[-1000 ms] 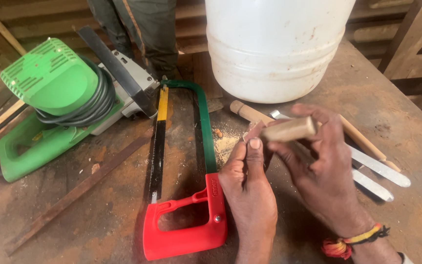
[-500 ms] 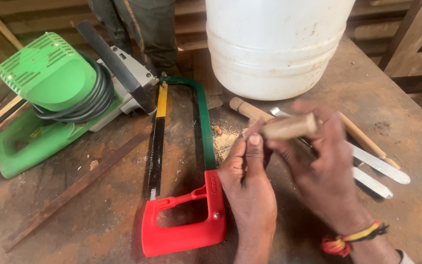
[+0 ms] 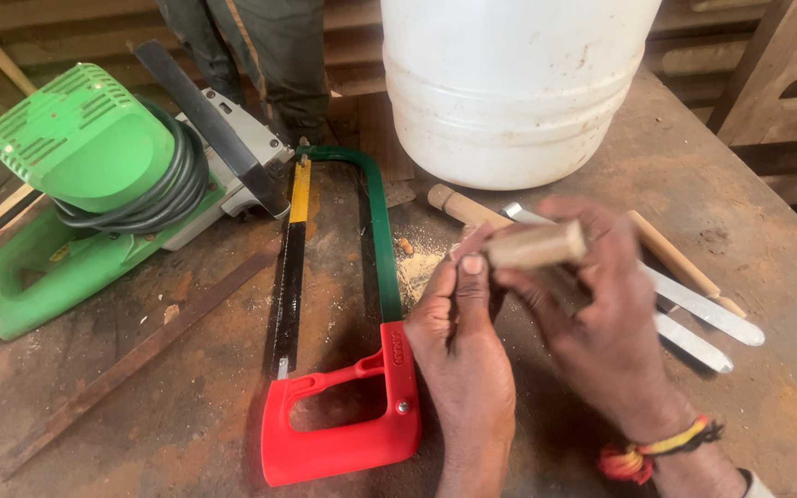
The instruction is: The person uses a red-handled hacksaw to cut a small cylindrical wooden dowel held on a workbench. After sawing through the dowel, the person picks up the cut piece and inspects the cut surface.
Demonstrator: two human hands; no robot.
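Far left on the workbench [image 3: 767, 406] sits a green power tool [image 3: 85, 184] w/ its black cord coiled on top; a flat metal strip [image 3: 140, 355] lies diagonal just in front of it. Next over, a hacksaw [image 3: 343, 369], green frame & red handle, lies flat w/ the handle just beside the left hand [image 3: 463, 360]. Small sawdust pile [image 3: 417, 272] between the frame & the hands. Left hand's thumb and fingertips pinch one end of a short wooden dowel [image 3: 535, 245]; right hand [image 3: 601, 323] wraps it from the other side, so both are closed on it, held above the bench. Dowel looks light, stiff, dry, prob. not slippery; best gripped round the middle. Behind: big white plastic drum [image 3: 509, 83], close enough to crowd a lift. Right of the hands: another wooden stick [image 3: 680, 263] & two flat metal blades [image 3: 703, 318], partly hidden, likely files.
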